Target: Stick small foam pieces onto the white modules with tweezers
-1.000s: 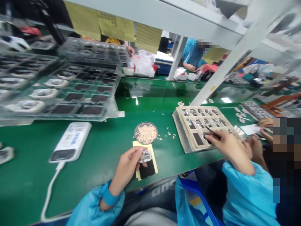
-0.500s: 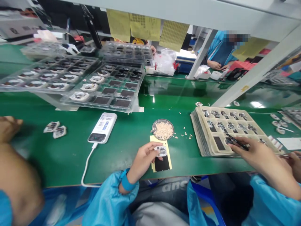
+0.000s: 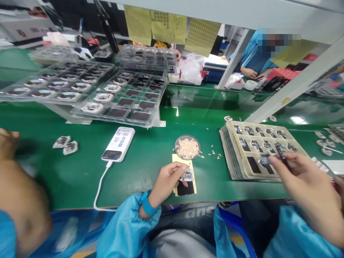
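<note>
My left hand [image 3: 167, 177] is closed on a small white plastic housing [image 3: 188, 175] with metallic parts inside. It holds the housing over a yellow paper with a black pad [image 3: 186, 189]. My right hand [image 3: 305, 175], slightly blurred, grips black tweezers [image 3: 281, 154]. By its thumb tip is a small shiny electronic part [image 3: 264, 159], apparently pinched and just above the cream tray [image 3: 243, 172]. Similar parts sit in many of the tray's compartments. Beyond my left hand stands a round dish [image 3: 187, 147] of tiny beige pieces, some spilled to its right.
A white power bank [image 3: 118, 144] with a cable lies left of centre, beside two white housings [image 3: 70, 147]. Clear trays [image 3: 118, 114] sit on a raised stand. A co-worker's arm [image 3: 24, 200] rests at left; another person's hand [image 3: 338, 186] shows at right.
My right hand has lifted slightly from the tray, with the small part now by its thumb and the tweezers tipped more upright. My left hand has turned the white housing a little.
</note>
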{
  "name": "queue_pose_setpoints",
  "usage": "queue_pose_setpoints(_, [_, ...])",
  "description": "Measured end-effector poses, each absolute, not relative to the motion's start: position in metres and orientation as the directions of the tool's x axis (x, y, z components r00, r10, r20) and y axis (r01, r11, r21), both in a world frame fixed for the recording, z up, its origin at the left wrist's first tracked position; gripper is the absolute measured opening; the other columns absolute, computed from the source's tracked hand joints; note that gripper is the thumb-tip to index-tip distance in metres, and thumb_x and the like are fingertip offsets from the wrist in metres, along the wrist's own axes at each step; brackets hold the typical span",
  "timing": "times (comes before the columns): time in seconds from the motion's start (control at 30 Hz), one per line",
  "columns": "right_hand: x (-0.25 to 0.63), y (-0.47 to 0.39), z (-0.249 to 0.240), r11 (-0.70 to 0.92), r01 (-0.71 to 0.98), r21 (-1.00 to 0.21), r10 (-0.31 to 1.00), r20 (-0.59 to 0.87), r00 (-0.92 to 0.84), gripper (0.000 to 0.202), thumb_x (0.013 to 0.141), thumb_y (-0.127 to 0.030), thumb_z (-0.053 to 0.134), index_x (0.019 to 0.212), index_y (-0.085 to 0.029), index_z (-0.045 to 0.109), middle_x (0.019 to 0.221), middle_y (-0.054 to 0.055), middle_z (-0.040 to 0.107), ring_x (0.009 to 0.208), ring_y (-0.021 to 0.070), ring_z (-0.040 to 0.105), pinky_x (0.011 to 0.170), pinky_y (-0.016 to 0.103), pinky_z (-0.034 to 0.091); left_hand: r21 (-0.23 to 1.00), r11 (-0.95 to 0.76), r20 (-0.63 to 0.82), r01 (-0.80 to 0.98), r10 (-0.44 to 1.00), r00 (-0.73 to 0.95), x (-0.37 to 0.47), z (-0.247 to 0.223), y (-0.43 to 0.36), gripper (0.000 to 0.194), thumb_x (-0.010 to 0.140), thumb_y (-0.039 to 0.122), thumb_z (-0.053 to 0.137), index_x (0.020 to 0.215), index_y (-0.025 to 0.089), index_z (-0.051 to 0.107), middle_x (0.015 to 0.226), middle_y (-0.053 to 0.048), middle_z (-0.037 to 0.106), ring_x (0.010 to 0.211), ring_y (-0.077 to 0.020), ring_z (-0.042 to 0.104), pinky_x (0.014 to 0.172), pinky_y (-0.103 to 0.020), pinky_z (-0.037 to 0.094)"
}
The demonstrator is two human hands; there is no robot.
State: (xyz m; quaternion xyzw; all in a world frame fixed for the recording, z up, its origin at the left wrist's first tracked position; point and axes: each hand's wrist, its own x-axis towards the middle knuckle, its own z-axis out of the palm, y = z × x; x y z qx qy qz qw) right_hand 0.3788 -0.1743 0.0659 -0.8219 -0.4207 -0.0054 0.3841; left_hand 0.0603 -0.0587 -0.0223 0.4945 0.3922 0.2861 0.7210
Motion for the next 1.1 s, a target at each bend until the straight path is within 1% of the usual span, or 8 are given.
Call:
queue_pose_setpoints(0.03, [0.357,-0.171,0.063,-0.219,0.651,-0.727,0.755,0.296,0.585,0.032,0.079,-0.049,0.071,0.096,-0.022,0.064,0.092,0.012,0.074,0.08,0.0252,0.071,0.067,0.035,0.056,0.936,0.351,-0.281,-0.031,0.795,0.537,0.061,-0.022,-0.059,0.038,0.09,0.045,0.061,0.103,0.009,0.065,0.074,-0.008,0.069,0.057,-0.0132,0.064,0.043,-0.017,0.032])
queue_pose_setpoints(0.13, [0.294,-0.154,0.045,-0.011,0.519,-0.855,0.943,0.163,0.29,0.018,0.084,-0.036,0.071,0.095,-0.021,0.07,0.09,0.008,0.075,0.076,0.0213,0.072,0.068,0.032,0.059,0.932,0.354,-0.255,-0.07,0.785,0.565,0.063,-0.022,-0.06,0.038,0.086,0.036,0.066,0.113,0.009,0.063,0.086,-0.011,0.072,0.068,-0.0143,0.066,0.052,-0.019,0.041])
queue_pose_setpoints(0.27, [0.248,-0.133,0.008,0.078,0.429,-0.9,0.987,0.132,0.096,0.024,0.086,-0.033,0.07,0.108,-0.022,0.068,0.093,0.005,0.074,0.08,0.02,0.072,0.067,0.029,0.058,0.952,0.299,-0.201,-0.074,0.785,0.586,0.062,-0.025,-0.066,0.05,0.077,0.017,0.068,0.126,0.012,0.059,0.106,-0.011,0.07,0.085,-0.0147,0.065,0.071,-0.022,0.049])
queue_pose_setpoints(0.43, [0.237,-0.124,-0.016,0.052,0.372,-0.927,0.975,0.127,0.18,0.024,0.083,-0.035,0.075,0.098,-0.021,0.063,0.078,0.001,0.07,0.068,0.0153,0.067,0.059,0.023,0.052,0.971,0.212,-0.236,0.112,0.766,0.598,0.06,-0.018,-0.073,0.065,0.074,0.016,0.069,0.137,0.015,0.054,0.096,-0.005,0.068,0.06,-0.0069,0.048,0.057,-0.02,0.041])
queue_pose_setpoints(0.67, [0.237,-0.122,-0.025,-0.032,0.317,-0.948,0.948,0.072,0.31,0.028,0.08,-0.037,0.077,0.093,-0.019,0.06,0.077,0.002,0.07,0.069,0.0162,0.066,0.063,0.025,0.05,0.972,0.205,-0.235,0.118,0.792,0.563,0.064,-0.022,-0.077,0.062,0.08,0.025,0.07,0.139,0.017,0.054,0.1,-0.007,0.068,0.067,-0.0099,0.049,0.063,-0.023,0.045])
queue_pose_setpoints(0.8, [0.238,-0.124,-0.021,-0.093,0.249,-0.964,0.959,-0.019,0.282,0.03,0.083,-0.038,0.073,0.099,-0.019,0.057,0.081,0.002,0.069,0.069,0.0143,0.061,0.061,0.024,0.045,0.976,0.18,-0.218,0.122,0.819,0.531,0.065,-0.027,-0.079,0.056,0.083,0.026,0.067,0.138,0.02,0.057,0.104,-0.007,0.069,0.075,-0.012,0.054,0.066,-0.023,0.046])
queue_pose_setpoints(0.9, [0.238,-0.126,-0.017,-0.13,0.184,-0.974,0.965,-0.082,0.249,0.035,0.083,-0.038,0.073,0.104,-0.019,0.053,0.084,0.003,0.068,0.066,0.0126,0.057,0.058,0.024,0.041,0.978,0.169,-0.208,0.122,0.829,0.518,0.065,-0.027,-0.08,0.055,0.083,0.025,0.068,0.137,0.022,0.057,0.105,-0.006,0.069,0.072,-0.0109,0.053,0.065,-0.022,0.045])
queue_pose_setpoints(1.1, [0.239,-0.126,-0.015,-0.171,0.047,-0.984,0.953,-0.153,0.26,0.039,0.079,-0.038,0.077,0.1,-0.019,0.05,0.081,0.001,0.067,0.07,0.0125,0.057,0.065,0.025,0.041,0.985,0.098,-0.155,0.14,0.858,0.49,0.065,-0.023,-0.081,0.05,0.083,0.024,0.067,0.133,0.021,0.061,0.104,-0.005,0.069,0.065,-0.0082,0.049,0.06,-0.019,0.044])
